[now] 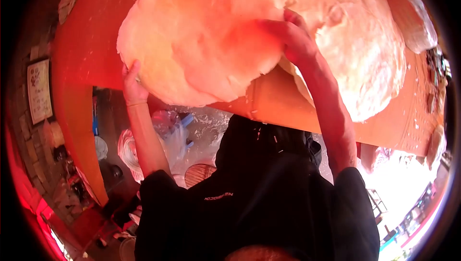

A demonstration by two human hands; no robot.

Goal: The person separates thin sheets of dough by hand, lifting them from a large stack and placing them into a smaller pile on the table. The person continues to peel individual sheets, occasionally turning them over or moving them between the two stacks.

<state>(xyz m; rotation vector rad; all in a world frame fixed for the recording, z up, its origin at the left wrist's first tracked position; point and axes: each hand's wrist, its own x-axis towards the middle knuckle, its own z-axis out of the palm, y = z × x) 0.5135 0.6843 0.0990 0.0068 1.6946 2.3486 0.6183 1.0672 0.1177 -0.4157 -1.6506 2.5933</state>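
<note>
Left hand [135, 87] pinches thin, round, ragged-edged sheet [192, 35]; right hand [293, 39] grips its right edge.

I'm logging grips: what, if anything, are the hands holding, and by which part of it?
A large, roughly round, thin sheet: the left hand holds its lower-left edge, the right hand its right edge.

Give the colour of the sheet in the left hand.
The sheet looks pale pinkish-orange, possibly tinted by reddish light; head view shows it.
</note>
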